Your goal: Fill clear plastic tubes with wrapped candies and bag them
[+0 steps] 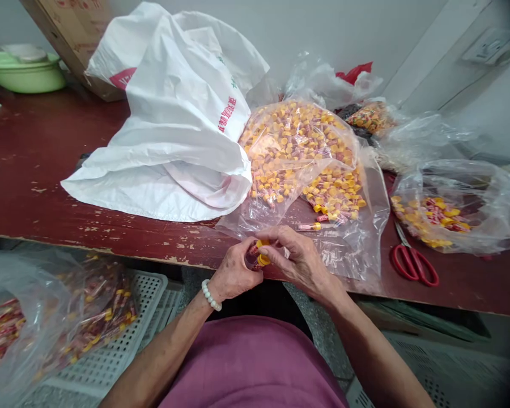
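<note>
- The left hand (237, 271) has its grip curled tight around a few small, see-through tubes with yellow caps and red marks (262, 260).
- The right hand (300, 258) bends its fingers, with the tips at those caps; I cannot tell if its grip is closed on one.
- Both hands are at the near edge of the dark red counter with chipped paint (25, 170).
- A string of pale, round beads (211, 295) goes around the left wrist.
- Just past the right hand, a loose tube (309, 226) lies flat.
- Behind it, a big, clear plastic bag (348, 255) holds a heap of tubes.
- Left of that is a big white bag with red print (174, 113).
- To the right, red-handled scissors (414, 263) lie beside a smaller clear bag (493, 209).
</note>
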Tool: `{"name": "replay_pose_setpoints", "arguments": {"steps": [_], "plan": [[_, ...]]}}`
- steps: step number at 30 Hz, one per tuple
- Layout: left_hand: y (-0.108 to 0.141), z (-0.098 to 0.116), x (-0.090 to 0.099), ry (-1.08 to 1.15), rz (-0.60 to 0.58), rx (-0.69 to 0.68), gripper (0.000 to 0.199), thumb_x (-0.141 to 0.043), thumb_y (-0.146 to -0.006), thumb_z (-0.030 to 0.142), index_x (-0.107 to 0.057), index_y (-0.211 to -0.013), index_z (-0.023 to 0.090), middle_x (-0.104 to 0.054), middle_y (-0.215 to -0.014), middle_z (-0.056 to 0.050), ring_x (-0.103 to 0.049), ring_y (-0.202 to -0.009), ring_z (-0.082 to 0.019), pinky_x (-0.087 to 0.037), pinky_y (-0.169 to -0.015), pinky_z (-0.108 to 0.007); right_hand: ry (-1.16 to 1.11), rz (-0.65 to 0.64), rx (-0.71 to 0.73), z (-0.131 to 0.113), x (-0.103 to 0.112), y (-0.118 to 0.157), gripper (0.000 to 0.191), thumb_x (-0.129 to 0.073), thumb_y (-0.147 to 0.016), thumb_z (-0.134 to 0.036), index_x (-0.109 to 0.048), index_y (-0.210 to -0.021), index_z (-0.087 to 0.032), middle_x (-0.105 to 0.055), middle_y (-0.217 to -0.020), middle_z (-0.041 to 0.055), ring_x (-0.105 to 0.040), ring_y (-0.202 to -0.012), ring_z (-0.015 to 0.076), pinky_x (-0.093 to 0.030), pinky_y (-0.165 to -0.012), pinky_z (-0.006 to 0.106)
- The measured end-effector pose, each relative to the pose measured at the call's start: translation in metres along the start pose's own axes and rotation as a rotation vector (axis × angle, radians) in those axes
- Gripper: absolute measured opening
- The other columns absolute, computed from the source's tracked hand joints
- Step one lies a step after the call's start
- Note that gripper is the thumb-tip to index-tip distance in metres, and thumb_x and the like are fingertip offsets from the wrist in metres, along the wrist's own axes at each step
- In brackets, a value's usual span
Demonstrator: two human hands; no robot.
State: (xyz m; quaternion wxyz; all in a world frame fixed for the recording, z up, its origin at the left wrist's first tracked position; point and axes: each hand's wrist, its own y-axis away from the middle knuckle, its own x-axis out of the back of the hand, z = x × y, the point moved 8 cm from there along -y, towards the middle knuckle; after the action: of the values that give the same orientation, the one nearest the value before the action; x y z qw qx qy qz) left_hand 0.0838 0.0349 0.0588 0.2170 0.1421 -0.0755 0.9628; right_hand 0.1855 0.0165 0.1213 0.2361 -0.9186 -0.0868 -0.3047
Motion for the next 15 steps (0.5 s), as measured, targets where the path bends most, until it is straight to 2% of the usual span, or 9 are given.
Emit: {"name": "replay_pose_setpoints", "arguments": {"steps": [2, 4, 7, 9, 12, 15], "plan": [[0.001, 0.0, 0.004, -0.028, 0.027, 0.003, 0.024, -0.057, -0.058, 0.007, -0.054, -0.081, 0.014, -0.052, -0.068, 0.003, -0.045, -0.061, -0.01, -0.037, -0.056, -0.021, 0.029, 0.042, 0.021, -0.002, 0.007, 0.0, 0.023, -0.051, -0.091, -0.029, -0.058, -0.113, -0.026, -0.06, -0.116, 0.0058, -0.054, -0.11, 0.0199, -0.044, -0.095, 0.039], [0.002, -0.003, 0.007, -0.034, 0.04, 0.007, 0.024, -0.058, -0.058, 0.007, -0.054, -0.08, 0.014, -0.051, -0.068, 0.003, -0.044, -0.061, -0.01, -0.037, -0.056, -0.021, 0.075, 0.061, 0.012, -0.002, 0.009, 0.0, 0.021, -0.047, -0.092, -0.028, -0.058, -0.111, -0.026, -0.055, -0.12, 0.0071, -0.048, -0.116, 0.022, -0.04, -0.099, 0.044], [0.003, -0.008, 0.007, -0.012, 0.014, 0.025, 0.028, -0.059, -0.059, 0.008, -0.055, -0.086, 0.014, -0.055, -0.073, 0.002, -0.046, -0.063, -0.01, -0.038, -0.058, -0.022, 0.126, -0.111, 0.021, -0.002, -0.01, 0.002, 0.02, -0.047, -0.092, -0.031, -0.06, -0.107, -0.024, -0.053, -0.118, 0.008, -0.047, -0.115, 0.023, -0.039, -0.099, 0.047], [0.003, -0.012, 0.008, 0.009, -0.004, 0.056, 0.028, -0.059, -0.058, 0.008, -0.055, -0.085, 0.014, -0.056, -0.073, 0.002, -0.046, -0.062, -0.01, -0.038, -0.057, -0.021, 0.12, -0.205, 0.019, -0.001, -0.019, 0.004, 0.022, -0.047, -0.092, -0.033, -0.06, -0.107, -0.024, -0.049, -0.123, 0.0089, -0.044, -0.119, 0.0236, -0.037, -0.102, 0.047], [0.003, -0.015, 0.009, 0.112, -0.021, 0.13, 0.033, -0.059, -0.056, 0.006, -0.056, -0.088, 0.014, -0.054, -0.07, 0.003, -0.045, -0.059, -0.009, -0.036, -0.053, -0.02, 0.07, -0.139, 0.019, 0.002, -0.012, 0.005, 0.029, -0.047, -0.092, -0.036, -0.055, -0.117, -0.024, -0.038, -0.134, 0.0103, -0.035, -0.129, 0.024, -0.035, -0.105, 0.045], [0.004, -0.02, 0.011, 0.259, -0.022, 0.238, 0.034, -0.061, -0.055, 0.006, -0.055, -0.088, 0.014, -0.053, -0.068, 0.004, -0.043, -0.054, -0.008, -0.035, -0.048, -0.02, 0.095, -0.049, 0.072, -0.001, -0.008, 0.009, 0.047, -0.059, -0.084, -0.042, -0.046, -0.125, -0.025, -0.037, -0.133, 0.0114, -0.036, -0.128, 0.0251, -0.037, -0.103, 0.043]]}}
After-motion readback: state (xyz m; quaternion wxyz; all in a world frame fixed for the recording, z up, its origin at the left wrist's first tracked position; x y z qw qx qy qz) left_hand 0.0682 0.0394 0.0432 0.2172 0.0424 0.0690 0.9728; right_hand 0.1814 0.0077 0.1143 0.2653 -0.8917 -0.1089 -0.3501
